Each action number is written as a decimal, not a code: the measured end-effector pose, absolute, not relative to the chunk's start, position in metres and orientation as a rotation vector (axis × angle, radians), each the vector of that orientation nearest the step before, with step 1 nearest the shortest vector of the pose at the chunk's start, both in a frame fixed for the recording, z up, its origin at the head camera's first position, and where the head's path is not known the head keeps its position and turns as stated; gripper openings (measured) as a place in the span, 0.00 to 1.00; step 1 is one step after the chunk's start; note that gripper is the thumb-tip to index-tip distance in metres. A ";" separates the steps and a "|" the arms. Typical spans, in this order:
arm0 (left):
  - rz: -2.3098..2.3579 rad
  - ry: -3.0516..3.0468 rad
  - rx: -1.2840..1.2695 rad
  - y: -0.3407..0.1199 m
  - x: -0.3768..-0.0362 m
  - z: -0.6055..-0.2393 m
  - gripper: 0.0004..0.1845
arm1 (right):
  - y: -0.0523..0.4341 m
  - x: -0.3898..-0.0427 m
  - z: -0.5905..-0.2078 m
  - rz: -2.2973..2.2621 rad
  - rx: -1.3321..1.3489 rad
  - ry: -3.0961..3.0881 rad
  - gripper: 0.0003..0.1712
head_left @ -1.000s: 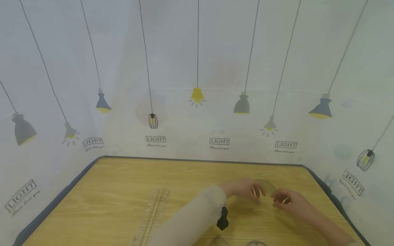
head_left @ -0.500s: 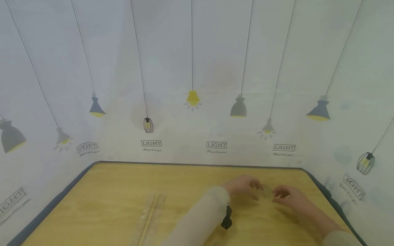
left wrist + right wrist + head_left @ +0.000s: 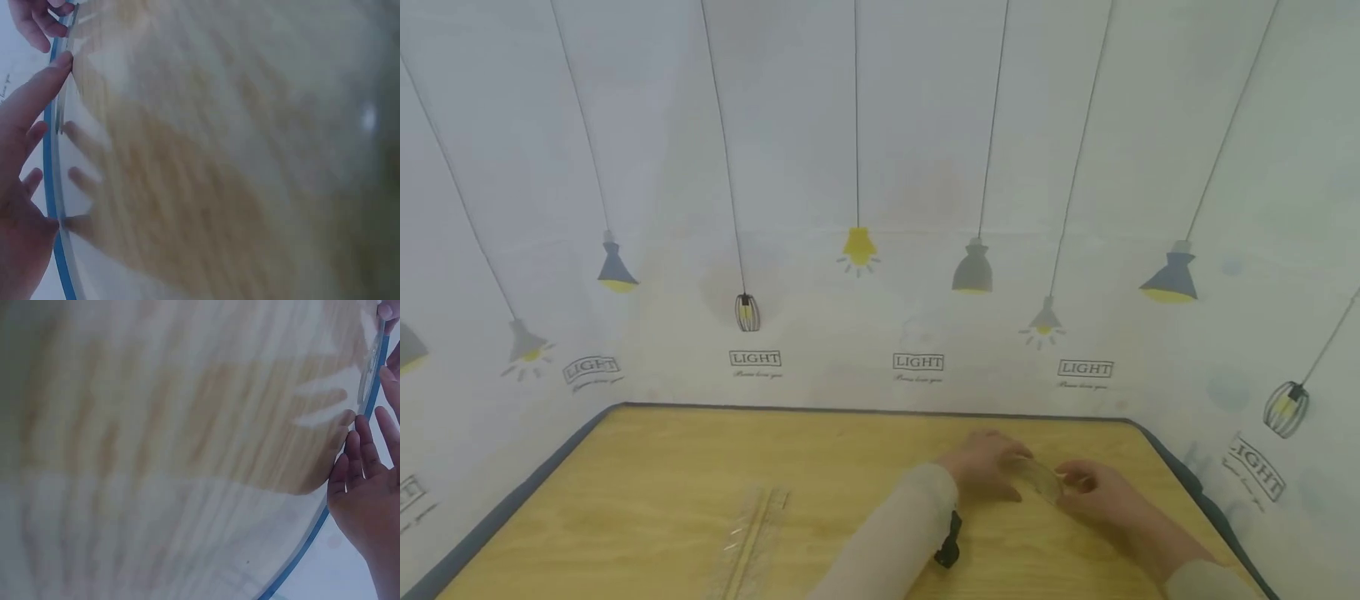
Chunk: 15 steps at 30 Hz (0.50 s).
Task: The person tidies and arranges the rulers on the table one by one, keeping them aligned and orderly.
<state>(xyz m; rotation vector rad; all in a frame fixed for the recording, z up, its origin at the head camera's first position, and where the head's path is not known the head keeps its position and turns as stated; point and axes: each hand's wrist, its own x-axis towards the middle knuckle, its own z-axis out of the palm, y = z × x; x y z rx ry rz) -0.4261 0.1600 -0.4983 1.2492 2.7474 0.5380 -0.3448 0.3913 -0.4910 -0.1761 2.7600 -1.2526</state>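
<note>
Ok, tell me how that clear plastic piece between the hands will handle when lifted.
The clear plastic piece looks thin and see-through, so probably light. It keeps its shape held on edge between the left hand and the right hand, so likely stiff. Its glossy surface may be slippery.

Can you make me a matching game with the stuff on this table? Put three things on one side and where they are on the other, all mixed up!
Things:
1. small clear round plastic piece
2. long clear plastic ruler
3. black wrist strap buckle

Places:
A. under the left sleeve
B. flat on the wooden table, left of the arms
C. between the left hand and the right hand

Pairs: 1-C, 2-B, 3-A
</note>
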 end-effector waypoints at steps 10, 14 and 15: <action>0.410 2.742 1.256 0.163 -0.438 -0.511 0.31 | 0.383 -0.343 -0.492 -1.228 -0.050 2.719 0.36; 0.346 2.772 1.255 0.167 -0.440 -0.512 0.32 | 0.385 -0.350 -0.492 -1.194 -0.133 2.717 0.38; 0.338 2.776 1.254 0.167 -0.440 -0.512 0.32 | 0.386 -0.351 -0.492 -1.205 -0.149 2.696 0.39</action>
